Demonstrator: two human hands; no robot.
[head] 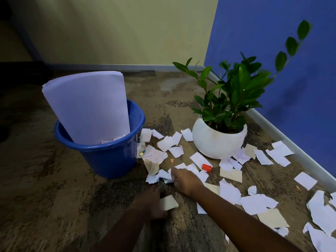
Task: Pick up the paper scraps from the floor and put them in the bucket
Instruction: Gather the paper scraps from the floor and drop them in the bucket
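A blue bucket [109,157] stands on the carpet at centre left, with a large stack of white sheets [87,106] leaning upright in it. Several white and beige paper scraps [169,143] lie scattered from the bucket's right side to the right wall. My right hand [185,180] reaches low over the floor and pinches crumpled white scraps [160,176] just right of the bucket's base. My left hand [151,202] is nearer me, its fingers closed on a beige scrap [169,202].
A white round pot with a green plant [218,140] stands right of the bucket, scraps around its base. A small red object [207,167] lies among the papers. A blue wall with white skirting [291,140] bounds the right side; a cream wall is behind.
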